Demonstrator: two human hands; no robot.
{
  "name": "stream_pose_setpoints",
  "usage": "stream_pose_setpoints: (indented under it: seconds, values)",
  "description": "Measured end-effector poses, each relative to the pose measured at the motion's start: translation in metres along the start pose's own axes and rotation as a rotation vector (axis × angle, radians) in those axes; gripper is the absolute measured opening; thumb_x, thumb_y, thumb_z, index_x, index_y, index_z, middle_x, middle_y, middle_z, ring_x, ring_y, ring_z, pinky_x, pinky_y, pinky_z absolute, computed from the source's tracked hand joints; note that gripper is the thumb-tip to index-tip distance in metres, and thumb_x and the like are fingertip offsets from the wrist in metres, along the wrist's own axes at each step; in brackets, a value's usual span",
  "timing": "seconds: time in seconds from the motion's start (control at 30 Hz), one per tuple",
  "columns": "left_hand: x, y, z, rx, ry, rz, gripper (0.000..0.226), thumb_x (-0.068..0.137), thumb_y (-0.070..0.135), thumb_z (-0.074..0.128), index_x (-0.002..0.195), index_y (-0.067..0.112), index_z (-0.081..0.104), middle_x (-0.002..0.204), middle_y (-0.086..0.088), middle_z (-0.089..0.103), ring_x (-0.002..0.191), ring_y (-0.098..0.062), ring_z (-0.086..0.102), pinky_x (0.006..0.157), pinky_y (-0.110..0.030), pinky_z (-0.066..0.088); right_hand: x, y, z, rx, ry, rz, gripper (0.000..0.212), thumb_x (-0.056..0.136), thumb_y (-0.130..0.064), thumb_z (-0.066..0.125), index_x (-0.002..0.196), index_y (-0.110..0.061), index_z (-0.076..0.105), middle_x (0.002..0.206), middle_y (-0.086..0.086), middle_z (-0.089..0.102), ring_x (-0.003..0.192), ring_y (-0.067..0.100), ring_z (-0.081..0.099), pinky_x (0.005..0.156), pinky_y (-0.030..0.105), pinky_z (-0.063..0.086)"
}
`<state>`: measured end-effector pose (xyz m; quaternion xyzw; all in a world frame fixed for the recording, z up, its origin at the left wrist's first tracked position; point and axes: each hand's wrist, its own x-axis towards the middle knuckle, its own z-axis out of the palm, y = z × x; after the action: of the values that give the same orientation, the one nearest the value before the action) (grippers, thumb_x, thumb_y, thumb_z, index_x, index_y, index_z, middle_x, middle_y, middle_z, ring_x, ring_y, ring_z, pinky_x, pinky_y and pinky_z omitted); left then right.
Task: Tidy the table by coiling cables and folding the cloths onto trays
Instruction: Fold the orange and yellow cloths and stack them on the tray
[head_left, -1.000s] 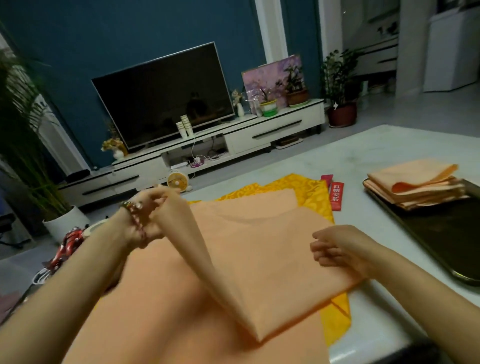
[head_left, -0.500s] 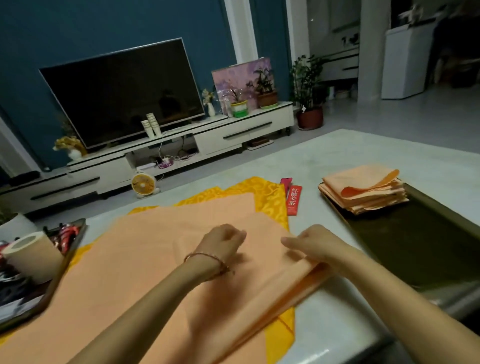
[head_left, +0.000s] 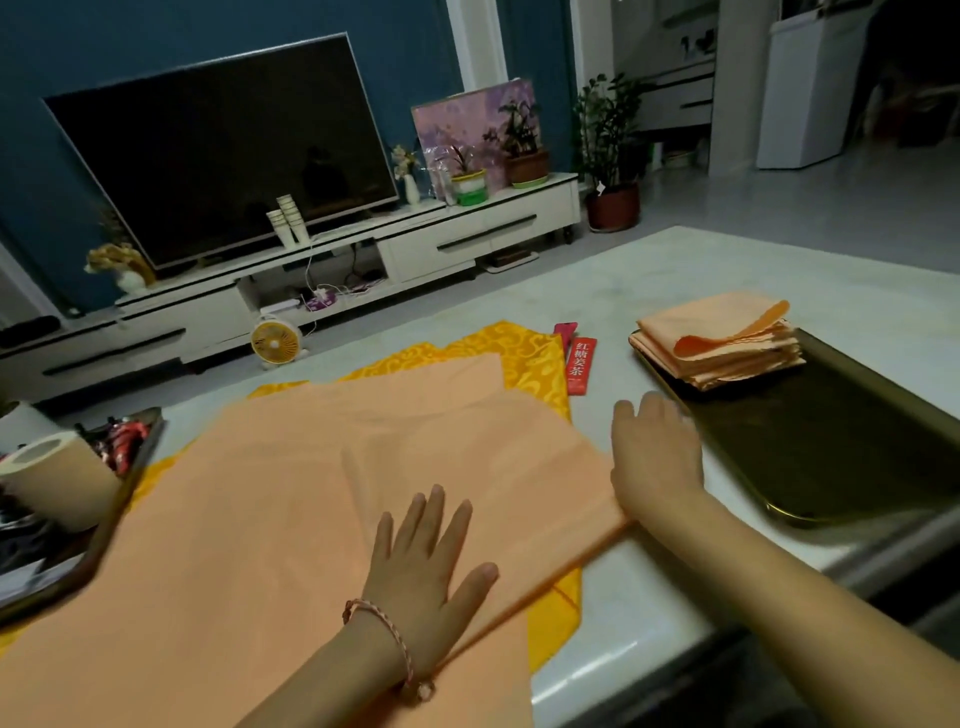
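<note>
dim room — teal wall (head_left: 156, 47), dark television (head_left: 218, 150) on a white cabinet (head_left: 467, 239).

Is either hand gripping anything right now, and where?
Nothing is gripped. The left hand lies flat, fingers spread, on the orange cloth; the right hand rests open at its right edge.

Television (head_left: 218, 150) upper left; white cabinet (head_left: 467, 244) beneath; yellow fan (head_left: 275, 340) on floor; potted plant (head_left: 613, 205) upper right; red packet (head_left: 581, 364) centre.
</note>
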<state>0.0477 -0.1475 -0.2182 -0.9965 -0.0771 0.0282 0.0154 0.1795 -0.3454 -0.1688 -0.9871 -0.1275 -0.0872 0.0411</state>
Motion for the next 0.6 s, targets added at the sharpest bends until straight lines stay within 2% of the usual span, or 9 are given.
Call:
stream_pose_setpoints:
  seconds: [0.03,0.1,0.17,0.23,0.33,0.4,0.5,0.6]
  values:
    - [0.000,0.000,0.002,0.008,0.005,-0.006,0.068,0.091,0.063,0.014,0.146,0.036,-0.015,0.141,0.010,-0.036,0.141,-0.016,-0.025,0.111,-0.039,-0.018,-0.002,-0.005,-0.003,-0.007,0.089,-0.022,0.036,0.090,-0.014,0.047,0.125,-0.013,0.040,0.126,0.011,0.043,0.116,0.027,0.043,0.091,0.032,0.036]
    - [0.000,-0.001,0.004,0.022,0.027,-0.011,0.069,0.090,0.064,0.014,0.146,0.036,-0.015,0.139,0.010,-0.036,0.142,-0.016,-0.024,0.111,-0.039,-0.017,-0.008,-0.021,-0.004,0.169,0.187,-0.185,0.038,0.090,-0.012,0.043,0.128,-0.013,0.041,0.127,0.010,0.045,0.114,0.028,0.043,0.090,0.035,0.033]
    - [0.000,0.000,0.006,0.029,0.037,-0.015,0.068,0.091,0.064,0.014,0.145,0.035,-0.015,0.139,0.010,-0.036,0.142,-0.016,-0.023,0.112,-0.039,-0.017,-0.026,-0.045,0.002,0.404,0.100,-0.415,0.038,0.095,-0.016,0.038,0.133,-0.016,0.043,0.135,0.009,0.045,0.121,0.027,0.041,0.097,0.036,0.030]
    - [0.000,0.000,0.006,0.013,0.043,-0.019,0.065,0.094,0.059,0.014,0.145,0.034,-0.016,0.142,0.010,-0.034,0.142,-0.015,-0.023,0.112,-0.038,-0.017,-0.043,-0.062,0.017,0.439,-0.064,-0.545,0.040,0.099,-0.023,0.033,0.138,-0.018,0.040,0.147,0.009,0.036,0.133,0.026,0.031,0.109,0.035,0.022]
    - [0.001,0.000,0.007,0.014,0.074,-0.017,0.059,0.094,0.052,0.003,0.146,0.030,-0.015,0.147,0.007,-0.031,0.141,-0.011,-0.024,0.111,-0.036,-0.020,-0.040,-0.059,0.037,0.262,-0.194,-0.536,0.051,0.101,-0.040,0.022,0.148,-0.023,0.021,0.158,0.007,0.009,0.145,0.023,0.005,0.116,0.039,-0.001]
    - [0.000,-0.004,0.008,-0.011,0.090,-0.022,0.069,0.084,0.056,-0.005,0.147,0.029,-0.013,0.142,0.011,-0.032,0.135,-0.005,-0.028,0.109,-0.033,-0.022,-0.030,-0.045,0.040,0.193,-0.262,-0.487,0.061,0.097,-0.054,0.017,0.150,-0.027,0.006,0.159,0.004,-0.005,0.145,0.021,-0.008,0.115,0.041,-0.010]
    - [0.009,-0.018,0.010,-0.054,0.062,-0.089,0.076,0.081,0.068,-0.011,0.147,0.031,-0.011,0.146,0.013,-0.027,0.139,-0.007,-0.024,0.110,-0.033,-0.020,-0.021,-0.024,0.043,0.168,-0.308,-0.454,0.066,0.094,-0.060,0.015,0.150,-0.028,-0.002,0.158,0.004,-0.010,0.145,0.019,-0.012,0.114,0.039,-0.013]
    - [0.029,-0.050,0.001,-0.086,0.015,-0.213,0.069,0.093,0.060,0.009,0.149,0.023,-0.007,0.155,0.006,-0.020,0.143,-0.011,-0.017,0.114,-0.040,-0.012,-0.021,-0.022,0.045,0.164,-0.288,-0.479,0.066,0.094,-0.060,0.014,0.150,-0.028,-0.002,0.158,0.003,-0.009,0.145,0.018,-0.012,0.114,0.038,-0.012]
